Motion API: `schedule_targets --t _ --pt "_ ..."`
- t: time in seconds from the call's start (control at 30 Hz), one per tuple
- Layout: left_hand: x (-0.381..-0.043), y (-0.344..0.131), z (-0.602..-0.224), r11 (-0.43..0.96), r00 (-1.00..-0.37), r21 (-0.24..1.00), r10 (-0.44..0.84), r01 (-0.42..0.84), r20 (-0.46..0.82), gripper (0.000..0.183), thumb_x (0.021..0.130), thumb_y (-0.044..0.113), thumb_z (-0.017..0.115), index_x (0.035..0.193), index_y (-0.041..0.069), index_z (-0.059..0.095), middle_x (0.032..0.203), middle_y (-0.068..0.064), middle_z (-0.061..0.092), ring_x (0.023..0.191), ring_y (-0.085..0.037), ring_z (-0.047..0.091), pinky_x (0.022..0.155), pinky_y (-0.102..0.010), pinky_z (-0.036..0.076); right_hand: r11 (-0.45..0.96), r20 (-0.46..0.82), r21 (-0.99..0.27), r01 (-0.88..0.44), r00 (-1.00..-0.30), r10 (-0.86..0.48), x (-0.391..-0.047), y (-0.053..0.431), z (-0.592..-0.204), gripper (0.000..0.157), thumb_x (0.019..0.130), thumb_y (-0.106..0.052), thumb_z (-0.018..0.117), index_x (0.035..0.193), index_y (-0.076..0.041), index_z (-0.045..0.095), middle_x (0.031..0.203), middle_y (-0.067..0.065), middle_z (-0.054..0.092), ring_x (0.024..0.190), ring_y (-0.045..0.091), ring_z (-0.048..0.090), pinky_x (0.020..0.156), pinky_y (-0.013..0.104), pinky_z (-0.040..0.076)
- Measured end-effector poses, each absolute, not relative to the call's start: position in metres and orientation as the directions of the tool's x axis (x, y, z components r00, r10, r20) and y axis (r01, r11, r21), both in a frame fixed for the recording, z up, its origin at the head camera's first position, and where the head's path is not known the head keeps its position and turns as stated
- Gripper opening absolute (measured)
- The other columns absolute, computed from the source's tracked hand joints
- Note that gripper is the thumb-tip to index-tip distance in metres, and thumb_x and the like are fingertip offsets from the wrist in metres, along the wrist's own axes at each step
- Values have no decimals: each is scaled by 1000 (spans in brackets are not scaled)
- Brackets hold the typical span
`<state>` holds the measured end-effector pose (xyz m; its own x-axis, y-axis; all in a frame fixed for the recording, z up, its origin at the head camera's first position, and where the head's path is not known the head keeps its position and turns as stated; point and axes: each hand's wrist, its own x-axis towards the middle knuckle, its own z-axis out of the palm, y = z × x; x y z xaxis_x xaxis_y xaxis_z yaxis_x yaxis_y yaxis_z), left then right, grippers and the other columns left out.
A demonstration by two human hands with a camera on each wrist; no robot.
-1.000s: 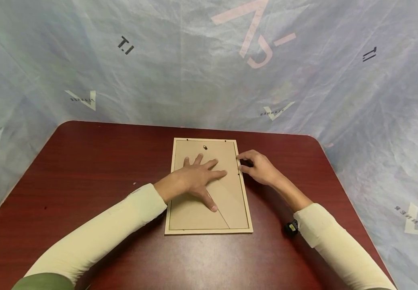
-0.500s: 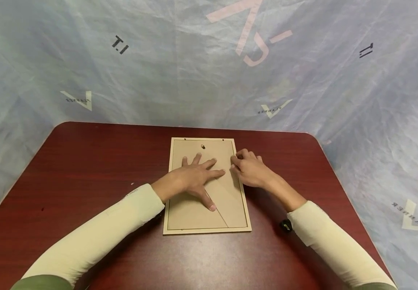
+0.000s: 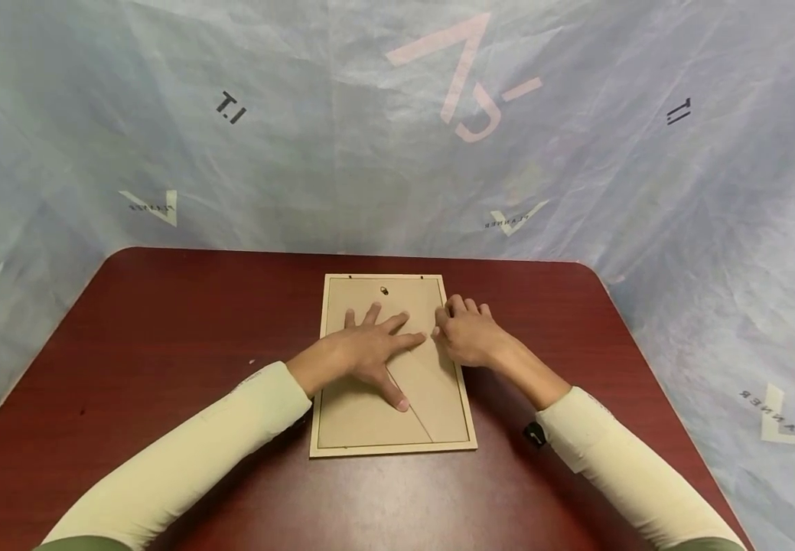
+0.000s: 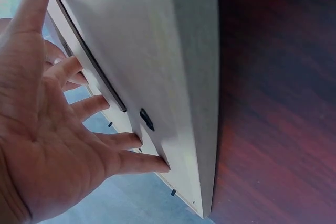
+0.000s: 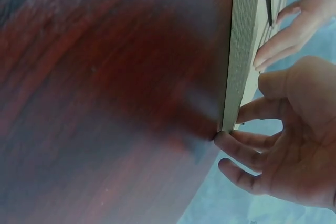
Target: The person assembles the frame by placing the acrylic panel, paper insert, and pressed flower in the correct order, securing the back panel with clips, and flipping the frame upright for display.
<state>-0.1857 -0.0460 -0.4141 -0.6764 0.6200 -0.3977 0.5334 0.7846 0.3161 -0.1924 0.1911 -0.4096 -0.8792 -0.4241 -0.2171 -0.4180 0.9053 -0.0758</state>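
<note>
In the head view, a picture frame lies back-up on the table, just below the view's centre, its hanging fitting near 12 o'clock. The left hand spreads over the backing board, fingers wide apart. At the rim's 2 o'clock stretch, the right hand has its fingers bent.

The left wrist view shows straight fingers touching the board. It looks stiff and thin — probably light, smooth enough to slide, and possibly backed onto breakable glazing, so spread, gentle pressure suits it.

In the right wrist view, right-hand fingers curl, spaced apart, towards 8 o'clock at the frame's side; I cannot tell whether they pinch it. That deep, squared rim is likely the best hold, gripped at 3 and 9 o'clock — rather than by the fitting.
</note>
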Motion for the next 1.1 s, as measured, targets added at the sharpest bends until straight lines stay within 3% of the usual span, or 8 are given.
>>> schedule_targets --t 0.27,0.4,0.63,0.87,1.1 --pt "-184 -47 -417 783 -681 327 622 529 -386 127 76 83 91 179 49 25 194 -3 3 174 -56 -9 131 -90 5 883 -148 -127 -452 -871 -468 -208 200 -404 27 115 -22 60 128 -9 80 149 25 66 135 50 62 107 65 51" --pt "-185 -45 -415 784 -684 324 620 529 -383 126 75 82 91 179 49 26 194 -3 3 174 -56 -9 131 -90 4 861 -52 -198 -468 -872 -486 -230 207 -405 30 110 -22 72 133 -6 82 146 24 70 134 51 63 110 70 51" --pt "-188 -40 -418 776 -679 317 631 546 -375 127 74 84 91 178 48 27 194 -3 5 174 -58 -8 130 -90 6 832 -35 -340 -438 -879 -476 -298 226 -449 74 106 -49 76 166 -11 57 166 28 53 150 58 52 121 77 43" --pt "-188 -41 -419 775 -682 309 632 552 -367 127 73 84 92 178 49 29 193 -3 7 174 -58 -5 130 -90 8 846 -80 -334 -416 -881 -465 -322 222 -464 74 102 -49 83 162 -13 61 164 29 55 153 61 48 123 78 39" --pt "-188 -45 -415 779 -685 313 627 544 -371 125 74 82 93 177 49 30 193 -3 8 174 -58 -5 131 -90 9 868 -82 -271 -417 -888 -453 -311 205 -445 63 102 -39 86 155 -13 64 157 25 63 149 56 55 119 76 46"
